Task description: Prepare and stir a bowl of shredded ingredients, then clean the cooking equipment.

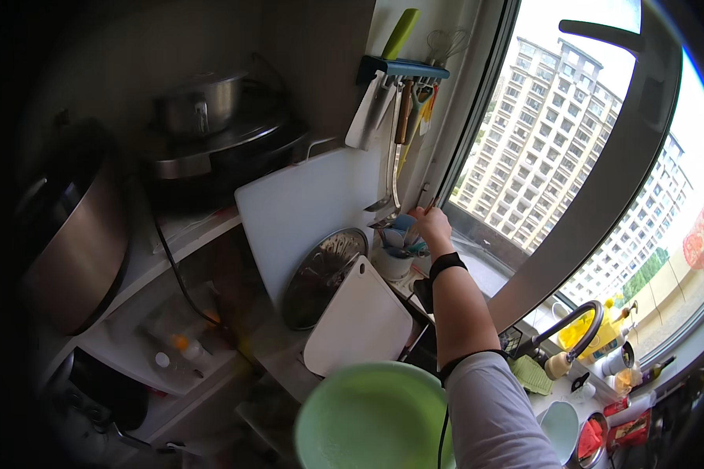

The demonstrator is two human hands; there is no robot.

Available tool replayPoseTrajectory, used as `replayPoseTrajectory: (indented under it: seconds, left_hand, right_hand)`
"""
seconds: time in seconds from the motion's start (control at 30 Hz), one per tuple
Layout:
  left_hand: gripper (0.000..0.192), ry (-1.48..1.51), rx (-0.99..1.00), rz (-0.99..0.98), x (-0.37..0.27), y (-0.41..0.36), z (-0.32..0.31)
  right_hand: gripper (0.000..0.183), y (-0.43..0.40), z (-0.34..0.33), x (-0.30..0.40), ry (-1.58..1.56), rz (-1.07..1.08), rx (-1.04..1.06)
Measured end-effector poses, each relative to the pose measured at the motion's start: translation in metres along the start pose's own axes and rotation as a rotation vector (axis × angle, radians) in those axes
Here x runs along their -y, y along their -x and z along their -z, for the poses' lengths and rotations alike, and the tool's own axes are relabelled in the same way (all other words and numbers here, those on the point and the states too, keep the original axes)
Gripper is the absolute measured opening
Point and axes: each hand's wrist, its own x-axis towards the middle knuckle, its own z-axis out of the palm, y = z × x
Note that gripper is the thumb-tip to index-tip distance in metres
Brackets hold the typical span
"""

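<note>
My right hand [434, 225] reaches to the window-side corner, its fingers closed around thin brown sticks [430, 204] that look like chopsticks. Just below and left of it is a white utensil holder [392, 265] with spoons and other utensils. My left hand is out of view. A light green plastic basin [375, 419] is before me at the bottom, left of my right sleeve. Behind it a white cutting board [361, 322] leans at a tilt, beside a round metal lid [322, 275] and a larger pale board [305, 205].
A wall rack [405, 68] holds a green-handled knife, ladles and other tools above the utensil holder. The open window sash [598, 182] juts in on the right, over a faucet [592, 328] and a yellow bottle [601, 334]. Pots and appliances fill the left shelves.
</note>
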Motion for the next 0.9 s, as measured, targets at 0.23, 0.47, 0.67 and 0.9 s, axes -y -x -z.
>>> replayPoseTrajectory:
  seconds: [0.23,0.47,0.67,0.9]
  left_hand:
    - [0.031,0.015,-0.027,0.001,-0.002,0.004,-0.006]
    - [0.021,0.026,0.022,0.079,0.006,-0.010,-0.001]
    - [0.026,-0.069,0.079,-0.005,-0.010,-0.011,-0.001]
    - [0.026,-0.116,0.125,-0.048,-0.023,0.009,-0.006]
  right_hand:
    - [0.055,0.020,0.007,-0.006,0.047,-0.063,0.038]
    - [0.025,0.137,0.033,-0.028,-0.101,0.214,0.147]
    - [0.013,0.285,0.092,-0.116,-0.136,0.243,0.517]
    - [0.015,0.360,0.152,-0.252,-0.666,-0.171,-0.271]
